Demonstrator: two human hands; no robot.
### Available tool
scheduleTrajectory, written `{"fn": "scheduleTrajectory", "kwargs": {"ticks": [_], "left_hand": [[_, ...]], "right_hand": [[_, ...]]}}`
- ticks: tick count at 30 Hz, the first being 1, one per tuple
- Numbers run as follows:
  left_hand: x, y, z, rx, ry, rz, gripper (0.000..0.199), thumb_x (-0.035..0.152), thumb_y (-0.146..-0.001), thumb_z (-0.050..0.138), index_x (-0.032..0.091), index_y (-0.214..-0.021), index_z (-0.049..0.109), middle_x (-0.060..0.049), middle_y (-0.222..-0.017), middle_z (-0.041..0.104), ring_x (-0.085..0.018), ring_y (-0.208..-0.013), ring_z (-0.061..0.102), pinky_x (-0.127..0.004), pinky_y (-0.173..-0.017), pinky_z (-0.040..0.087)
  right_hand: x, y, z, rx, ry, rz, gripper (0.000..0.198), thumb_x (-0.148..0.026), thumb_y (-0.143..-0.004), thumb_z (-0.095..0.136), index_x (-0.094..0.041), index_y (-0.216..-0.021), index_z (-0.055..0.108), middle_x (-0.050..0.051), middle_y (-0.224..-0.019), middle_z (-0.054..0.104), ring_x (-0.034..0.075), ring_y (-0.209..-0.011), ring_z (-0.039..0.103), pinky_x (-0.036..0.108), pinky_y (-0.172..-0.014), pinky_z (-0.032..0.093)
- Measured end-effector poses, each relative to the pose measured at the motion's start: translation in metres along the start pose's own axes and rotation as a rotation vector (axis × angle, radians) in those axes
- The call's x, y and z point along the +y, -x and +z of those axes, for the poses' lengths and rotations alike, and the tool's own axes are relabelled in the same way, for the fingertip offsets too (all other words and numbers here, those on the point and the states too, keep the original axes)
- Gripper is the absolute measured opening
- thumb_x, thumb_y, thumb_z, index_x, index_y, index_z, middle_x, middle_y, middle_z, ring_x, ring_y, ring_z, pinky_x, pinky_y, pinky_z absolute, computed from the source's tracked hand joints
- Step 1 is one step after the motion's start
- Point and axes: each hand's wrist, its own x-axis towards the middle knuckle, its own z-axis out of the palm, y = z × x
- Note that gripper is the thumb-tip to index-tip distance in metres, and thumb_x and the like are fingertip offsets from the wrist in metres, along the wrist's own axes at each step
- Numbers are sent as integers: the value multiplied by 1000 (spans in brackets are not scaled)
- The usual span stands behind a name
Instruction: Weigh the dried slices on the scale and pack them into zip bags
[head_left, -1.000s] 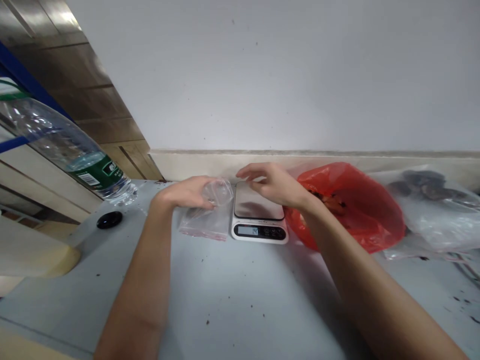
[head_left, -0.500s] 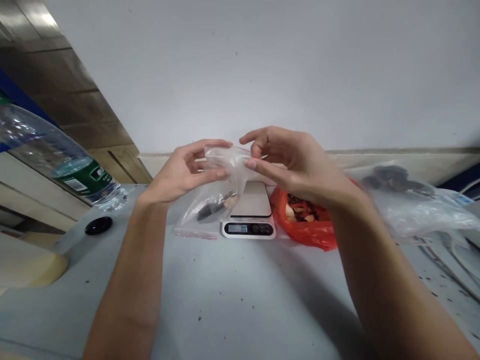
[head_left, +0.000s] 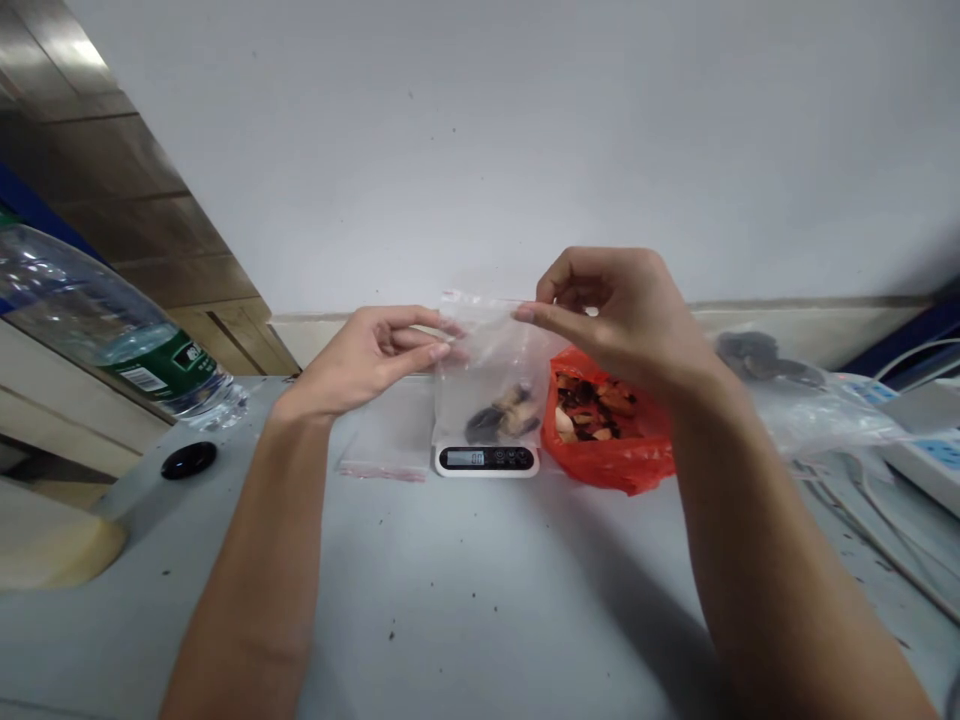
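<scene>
Presently pinching clear bag [head_left: 487, 365] by upper left edge with left hand [head_left: 364, 360], by upper right corner with right hand [head_left: 630, 310]; clamped on the film at both. Hanging between hands, over scale [head_left: 487, 461] (display showing zeros; contact with plate, cannot tell). Noted low inside: dark and pale pieces [head_left: 510, 413]. Below right hand: open red bag [head_left: 607, 468]. Below left hand: flat clear bags [head_left: 386, 445] on desk [head_left: 450, 600].

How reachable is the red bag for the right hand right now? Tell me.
Probably yes: the red bag stands open close to the right hand, with nothing visibly in between, though that hand seems to hold the clear bag.
</scene>
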Motion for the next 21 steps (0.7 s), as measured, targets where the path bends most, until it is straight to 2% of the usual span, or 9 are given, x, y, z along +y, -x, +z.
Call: {"fn": "scheduleTrajectory", "kwargs": {"ticks": [2, 6, 8, 11, 13, 16, 21], "left_hand": [[0, -1, 2, 1, 7, 49, 34, 44, -84, 84, 18, -105, 79, -7, -90, 85, -26, -93, 82, -37, -89, 67], [2, -3, 9, 151, -21, 157, 22, 39, -88, 79, 17, -89, 80, -6, -84, 83, -22, -82, 81, -31, -79, 66], [4, -4, 13, 166, -70, 186, 18, 34, -89, 76, 17, -84, 79, -5, -78, 81, -20, -75, 79, -29, -73, 65], [9, -3, 18, 169, -178, 257, 17, 29, -89, 73, 18, -77, 77, -4, -75, 80, -18, -73, 76, -27, -68, 61], [12, -3, 21, 169, -240, 304, 20, 26, -90, 70, 18, -73, 75, -2, -73, 79, -17, -72, 74, -25, -67, 59], [13, -3, 25, 130, -279, 354, 20, 22, -91, 65, 18, -74, 74, 0, -70, 77, -15, -69, 72, -23, -66, 55], [9, -5, 24, 91, -398, 424, 23, 22, -94, 61, 18, -73, 70, 1, -67, 72, -14, -64, 65, -23, -60, 48]], "right_hand": [[3, 0, -1, -25, -46, -49, 31, -41, -85, 78, -22, -70, 60, -1, -67, 61, 14, -64, 53, 28, -60, 41], [6, 1, -5, -166, -105, -93, 30, -41, -86, 74, -23, -68, 59, -2, -64, 59, 14, -61, 52, 30, -59, 43], [6, 1, -6, -196, -103, -104, 27, -39, -86, 74, -24, -70, 58, -2, -66, 60, 15, -62, 54, 30, -60, 44], [3, 0, -5, -222, -72, -112, 20, -40, -84, 75, -22, -83, 66, 0, -75, 67, 16, -67, 60, 30, -63, 47], [-1, -1, -1, -257, -55, -124, 24, -44, -87, 74, -20, -91, 72, 3, -81, 72, 18, -72, 64, 31, -67, 48], [-8, -2, 7, -295, -99, -142, 34, -51, -92, 69, -19, -83, 74, 6, -81, 74, 19, -75, 65, 33, -69, 48], [-9, -3, 17, -331, -217, -110, 36, -49, -87, 73, -20, -69, 62, 3, -75, 69, 17, -74, 61, 28, -60, 42]]}}
